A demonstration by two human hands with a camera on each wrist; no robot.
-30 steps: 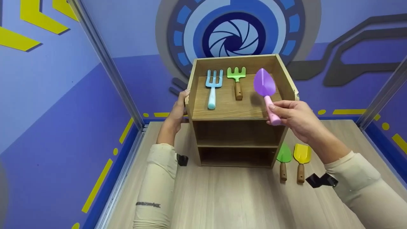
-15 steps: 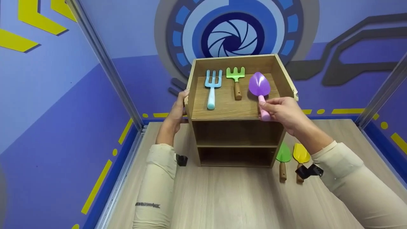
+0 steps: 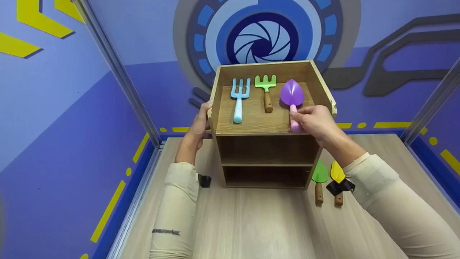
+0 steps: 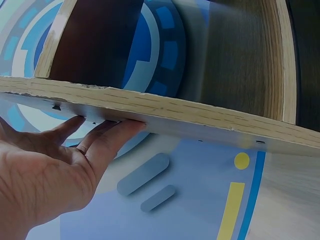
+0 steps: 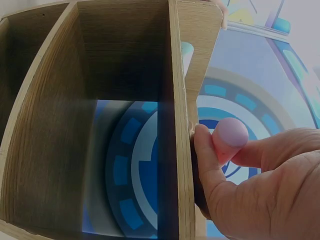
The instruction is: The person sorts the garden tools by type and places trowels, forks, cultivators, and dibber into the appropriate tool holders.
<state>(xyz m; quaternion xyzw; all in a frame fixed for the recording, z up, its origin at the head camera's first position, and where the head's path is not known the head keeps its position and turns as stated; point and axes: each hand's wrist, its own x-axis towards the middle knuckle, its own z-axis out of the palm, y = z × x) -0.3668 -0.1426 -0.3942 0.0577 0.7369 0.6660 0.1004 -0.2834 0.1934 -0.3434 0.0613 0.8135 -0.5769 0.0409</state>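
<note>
My right hand (image 3: 316,122) pinches the pink handle of a purple hand trowel (image 3: 292,93) over the right part of the wooden shelf's top tier (image 3: 251,126). In the right wrist view the round end of the trowel handle (image 5: 231,135) shows between thumb and fingers, close by the tier's front edge. On that tier, to the trowel's left, lie a green hand rake (image 3: 266,84) with a brown handle and a light blue hand fork (image 3: 240,95). My left hand (image 3: 198,126) rests against the shelf's left side; in the left wrist view its straight fingertips touch the side panel (image 4: 200,132).
Two lower compartments (image 3: 266,149) of the shelf face me. On the table (image 3: 266,223), right of the shelf, lie a green trowel (image 3: 320,174) and a yellow trowel (image 3: 337,172), the latter partly behind the right wrist's camera. Blue printed walls (image 3: 151,93) stand behind and at both sides.
My right hand has carried the purple trowel to the left and lowered it toward the top tier, nearer the green rake. My left hand stays at the shelf's side.
</note>
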